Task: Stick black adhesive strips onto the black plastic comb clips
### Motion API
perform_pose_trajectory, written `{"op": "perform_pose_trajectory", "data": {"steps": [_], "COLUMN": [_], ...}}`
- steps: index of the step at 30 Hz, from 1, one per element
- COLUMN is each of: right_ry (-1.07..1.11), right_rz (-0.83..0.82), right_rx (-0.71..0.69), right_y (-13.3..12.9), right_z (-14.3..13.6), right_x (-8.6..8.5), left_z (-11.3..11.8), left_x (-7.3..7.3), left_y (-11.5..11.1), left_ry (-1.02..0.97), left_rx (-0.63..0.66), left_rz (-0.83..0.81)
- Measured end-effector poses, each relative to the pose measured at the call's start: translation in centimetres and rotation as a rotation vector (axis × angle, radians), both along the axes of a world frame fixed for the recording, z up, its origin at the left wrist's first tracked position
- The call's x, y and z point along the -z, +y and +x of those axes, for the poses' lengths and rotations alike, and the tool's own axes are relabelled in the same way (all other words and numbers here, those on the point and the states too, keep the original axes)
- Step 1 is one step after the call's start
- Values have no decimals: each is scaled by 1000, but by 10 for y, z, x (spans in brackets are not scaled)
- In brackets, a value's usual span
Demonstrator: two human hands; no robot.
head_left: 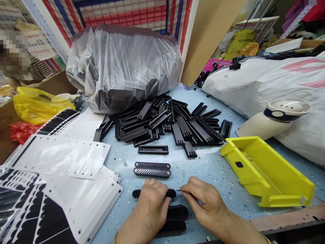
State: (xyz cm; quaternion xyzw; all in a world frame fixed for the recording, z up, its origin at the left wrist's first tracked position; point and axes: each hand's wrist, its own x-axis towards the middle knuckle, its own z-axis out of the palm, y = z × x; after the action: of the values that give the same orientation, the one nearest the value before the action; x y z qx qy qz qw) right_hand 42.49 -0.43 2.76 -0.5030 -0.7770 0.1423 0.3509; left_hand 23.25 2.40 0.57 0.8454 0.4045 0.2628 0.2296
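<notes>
My left hand (150, 206) is closed over a black round-ended bar (136, 194) lying on the table, whose two ends stick out on either side. Close to the bar's right end, my right hand (203, 198) pinches a thin dark sliver (179, 190) too small to name. Two more smooth black round-ended bars (179, 212) lie below, partly hidden by my left hand. Beyond my hands, two textured black pieces (152, 166) sit side by side, with a hollow black piece (153, 149) further up.
A heap of black plastic pieces (165, 122) lies in front of a full clear bag (127, 61). At right are a yellow bin (276, 173), a cream bottle (264, 123) and a white sack (254, 78). White sheets (83, 200) with black stickers cover the left side. A person sits far left.
</notes>
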Motion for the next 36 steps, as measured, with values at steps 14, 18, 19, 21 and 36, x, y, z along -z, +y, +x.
{"op": "perform_pose_trajectory", "data": {"steps": [14, 18, 19, 21, 36], "right_ry": [-186, -203, -218, -262, -114], "right_rz": [-69, -83, -73, -37, -688], "right_rx": [-96, -80, -85, -106, -244], "right_y": [6, 5, 5, 4, 55], "right_z": [-3, -5, -5, -6, -8], "right_x": [-8, -11, -10, -7, -26], "left_z": [0, 0, 0, 0, 1], "left_x": [-4, -4, -4, -4, -6], "left_y": [-2, -2, -2, -3, 3], "left_ry": [-21, -29, -28, -23, -26], "left_rx": [15, 10, 10, 7, -18], "left_rz": [-12, -13, -13, -9, -72]}}
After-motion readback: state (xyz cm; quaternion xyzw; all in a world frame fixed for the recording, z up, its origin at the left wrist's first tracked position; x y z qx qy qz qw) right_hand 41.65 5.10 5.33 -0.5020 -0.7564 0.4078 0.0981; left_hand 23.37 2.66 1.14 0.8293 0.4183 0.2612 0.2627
